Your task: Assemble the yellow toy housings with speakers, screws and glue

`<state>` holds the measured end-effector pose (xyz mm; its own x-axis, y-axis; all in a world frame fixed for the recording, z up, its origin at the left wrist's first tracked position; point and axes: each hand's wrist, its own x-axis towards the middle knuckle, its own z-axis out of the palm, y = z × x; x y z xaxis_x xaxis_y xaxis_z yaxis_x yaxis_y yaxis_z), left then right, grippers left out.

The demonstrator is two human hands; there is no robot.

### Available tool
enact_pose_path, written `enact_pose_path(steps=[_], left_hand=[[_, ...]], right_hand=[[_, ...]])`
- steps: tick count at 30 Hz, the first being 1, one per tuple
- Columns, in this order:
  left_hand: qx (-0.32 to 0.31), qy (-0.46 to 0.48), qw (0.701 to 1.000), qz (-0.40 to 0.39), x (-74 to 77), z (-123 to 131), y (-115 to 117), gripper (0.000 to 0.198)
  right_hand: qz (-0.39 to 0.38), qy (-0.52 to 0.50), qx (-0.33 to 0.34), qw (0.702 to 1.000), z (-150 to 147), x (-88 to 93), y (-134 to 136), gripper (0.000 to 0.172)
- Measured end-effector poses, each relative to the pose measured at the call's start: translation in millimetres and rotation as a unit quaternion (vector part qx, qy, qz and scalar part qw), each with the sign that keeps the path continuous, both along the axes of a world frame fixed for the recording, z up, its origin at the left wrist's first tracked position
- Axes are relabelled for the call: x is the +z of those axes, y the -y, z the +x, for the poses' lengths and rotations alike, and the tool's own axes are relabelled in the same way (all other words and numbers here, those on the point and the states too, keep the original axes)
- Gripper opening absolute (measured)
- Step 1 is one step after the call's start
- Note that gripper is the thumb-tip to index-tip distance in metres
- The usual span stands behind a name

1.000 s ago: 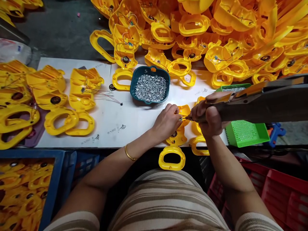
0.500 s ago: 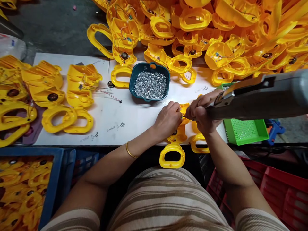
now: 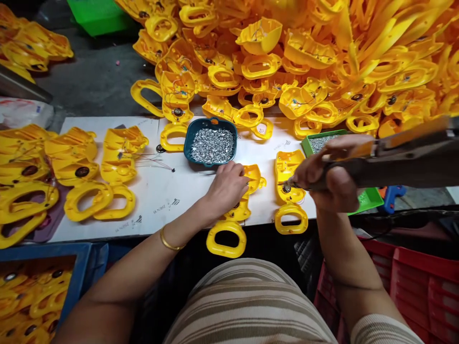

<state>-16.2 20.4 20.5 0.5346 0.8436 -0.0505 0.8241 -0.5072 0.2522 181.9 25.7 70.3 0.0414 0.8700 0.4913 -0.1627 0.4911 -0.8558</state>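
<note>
My left hand (image 3: 228,190) is closed on a yellow plastic housing half (image 3: 241,211), whose ring-shaped handle sticks out over the table's front edge. The fingers hide part of the housing. My right hand (image 3: 335,179) grips a grey power screwdriver (image 3: 405,160), its body stretching to the right and its tip pointing left. That tip is over or near a second yellow housing half (image 3: 286,165) with a round dark speaker; I cannot tell whether they touch. Just beyond my left hand stands a dark teal tub (image 3: 187,149) of small silvery screws.
More yellow housings (image 3: 124,143) with loose wires lie at left. A large heap of yellow housings (image 3: 304,50) fills the back. Green baskets (image 3: 375,198) stand at right, near a blue tool (image 3: 393,198). A blue crate (image 3: 81,267) and a red crate (image 3: 412,282) flank my body.
The screwdriver in my right hand has moved right, away from the housing under my left hand. My left hand and that housing have shifted left. The view has also tilted.
</note>
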Motion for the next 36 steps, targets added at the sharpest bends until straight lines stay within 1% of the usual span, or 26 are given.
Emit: enact_pose_path(steps=[2, 4, 6, 7, 9, 10, 13, 14, 16, 18, 19, 21, 23, 24, 27, 29, 31, 33, 34, 36], left_hand=[[0.006, 0.007, 1.000, 0.012, 9.4, -5.4, 0.8, 0.016], [0.016, 0.021, 0.998, 0.055, 18.9, -3.4, 0.3, 0.018], [0.011, 0.046, 0.995, 0.093, 25.6, 8.5, -2.2, 0.023], [-0.002, 0.060, 0.994, 0.096, 27.1, 17.9, -4.2, 0.024], [-0.043, 0.081, 0.993, 0.073, 26.0, 41.3, -9.2, 0.024], [-0.062, 0.085, 0.993, 0.056, 23.9, 53.8, -12.0, 0.029], [-0.090, 0.076, 0.993, 0.008, 16.9, 86.8, -20.7, 0.054], [-0.093, 0.064, 0.994, -0.004, 15.5, 94.8, -23.4, 0.056], [-0.093, 0.037, 0.994, -0.031, 14.1, 105.3, -28.3, 0.049], [-0.084, 0.037, 0.993, -0.067, 13.6, 109.1, -32.1, 0.038], [-0.074, 0.055, 0.992, -0.087, 13.0, 109.0, -33.5, 0.039], [-0.037, 0.123, 0.983, -0.132, 11.5, 106.3, -35.0, 0.047], [0.017, 0.203, 0.957, -0.208, 10.4, 102.6, -35.8, 0.055], [0.047, 0.237, 0.935, -0.260, 10.6, 101.1, -36.2, 0.057], [0.133, 0.294, 0.851, -0.415, 15.4, 100.4, -38.8, 0.059], [0.180, 0.304, 0.801, -0.483, 20.6, 102.5, -41.5, 0.056], [0.219, 0.310, 0.762, -0.525, 24.9, 105.3, -44.1, 0.044], [0.242, 0.323, 0.741, -0.537, 26.6, 107.9, -45.9, 0.032], [0.245, 0.326, 0.739, -0.537, 26.4, 108.8, -46.5, 0.030], [0.238, 0.320, 0.748, -0.531, 24.2, 109.8, -47.0, 0.029]], right_hand=[[0.020, -0.032, -0.019, 0.999, 22.5, 5.8, 7.5, 0.025], [0.006, -0.033, -0.046, 0.998, 43.4, 3.0, 14.0, 0.025], [-0.010, -0.031, -0.078, 0.996, 58.9, -4.4, 19.3, 0.025], [-0.013, -0.032, -0.092, 0.995, 64.2, -8.4, 21.4, 0.025], [-0.009, -0.034, -0.114, 0.993, 70.6, -14.5, 25.0, 0.023], [-0.001, -0.035, -0.121, 0.992, 72.6, -16.2, 26.7, 0.022], [0.015, -0.036, -0.123, 0.992, 77.9, -17.2, 31.6, 0.021], [0.013, -0.036, -0.120, 0.992, 80.3, -16.9, 33.4, 0.021], [0.007, -0.037, -0.116, 0.993, 86.1, -16.7, 37.0, 0.021], [0.001, -0.040, -0.116, 0.992, 92.2, -17.7, 39.8, 0.022], [-0.005, -0.042, -0.118, 0.992, 94.9, -18.4, 40.7, 0.023], [-0.018, -0.046, -0.118, 0.992, 98.8, -19.9, 41.0, 0.024], [-0.021, -0.051, -0.112, 0.992, 100.7, -20.8, 39.3, 0.025], [-0.015, -0.056, -0.110, 0.992, 101.0, -21.1, 37.9, 0.025], [0.001, -0.069, -0.113, 0.991, 100.9, -22.2, 33.4, 0.024], [0.000, -0.064, -0.114, 0.991, 101.2, -23.4, 31.6, 0.024], [-0.010, -0.044, -0.107, 0.993, 102.3, -24.6, 31.2, 0.025], [-0.018, -0.027, -0.098, 0.995, 103.6, -25.0, 31.5, 0.026], [-0.018, -0.022, -0.098, 0.995, 104.1, -24.9, 31.7, 0.027], [-0.014, -0.018, -0.101, 0.995, 104.8, -23.6, 32.3, 0.027]])
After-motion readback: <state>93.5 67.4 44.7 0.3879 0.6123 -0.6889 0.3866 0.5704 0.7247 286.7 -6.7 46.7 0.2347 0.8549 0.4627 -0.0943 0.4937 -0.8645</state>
